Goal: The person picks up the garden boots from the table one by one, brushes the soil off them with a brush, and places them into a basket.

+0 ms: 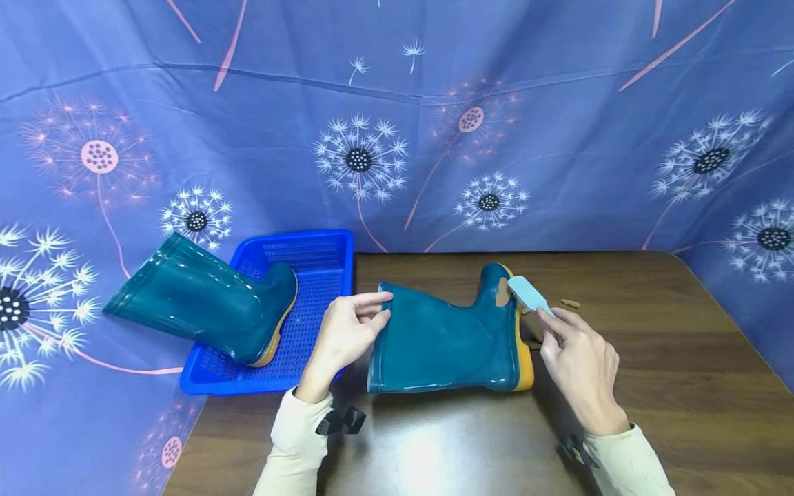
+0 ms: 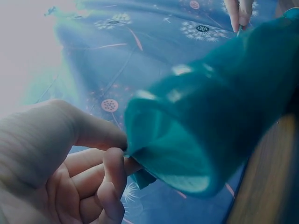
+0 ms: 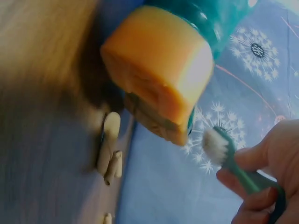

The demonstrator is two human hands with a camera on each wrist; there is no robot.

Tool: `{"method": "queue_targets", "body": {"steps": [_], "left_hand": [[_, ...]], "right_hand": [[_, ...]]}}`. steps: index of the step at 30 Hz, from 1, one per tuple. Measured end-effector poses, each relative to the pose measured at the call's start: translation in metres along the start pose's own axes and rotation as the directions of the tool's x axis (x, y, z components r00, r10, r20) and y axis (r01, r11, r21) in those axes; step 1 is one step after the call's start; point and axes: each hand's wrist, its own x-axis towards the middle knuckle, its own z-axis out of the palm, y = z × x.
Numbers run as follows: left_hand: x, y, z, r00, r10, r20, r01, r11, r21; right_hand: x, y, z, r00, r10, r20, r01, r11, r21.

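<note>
A green rubber boot (image 1: 434,341) with a yellow-orange sole (image 1: 525,365) lies over the table, its opening at the left and toe pointing away. My left hand (image 1: 350,331) pinches the rim of the shaft between thumb and fingers, as the left wrist view (image 2: 93,172) shows. In my right hand (image 1: 583,362) is a light blue brush (image 1: 528,295), gripped by its handle. Its pale bristles (image 3: 215,145) face the boot. The brush head is at a brown patch (image 1: 502,292) on the toe; whether the bristles touch it cannot be told.
A second green boot (image 1: 205,303) leans in a blue plastic basket (image 1: 263,381) at the left, its shaft over the rim. Tan-brown lumps (image 1: 569,303) lie on the wooden table (image 1: 670,358) beyond the sole. Blue dandelion-patterned cloth (image 1: 409,89) hangs behind.
</note>
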Motion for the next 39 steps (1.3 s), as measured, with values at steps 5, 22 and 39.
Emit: {"method": "queue_targets", "body": {"steps": [5,22,39], "left_hand": [[0.0,0.0,-0.001,1.0,-0.004,0.004,0.004,1.0,0.008],[0.001,0.001,-0.002,1.0,0.023,0.003,-0.023,0.999,0.034],[0.001,0.0,-0.004,1.0,0.005,0.028,-0.005,1.0,0.002]], "right_hand": [[-0.003,0.001,0.004,0.993,-0.097,0.063,0.093,0.994,0.062],[-0.001,0.012,0.003,0.992,-0.113,0.048,0.112,0.993,0.025],[-0.005,0.009,0.009,0.999,-0.031,-0.036,0.031,1.0,0.002]]}}
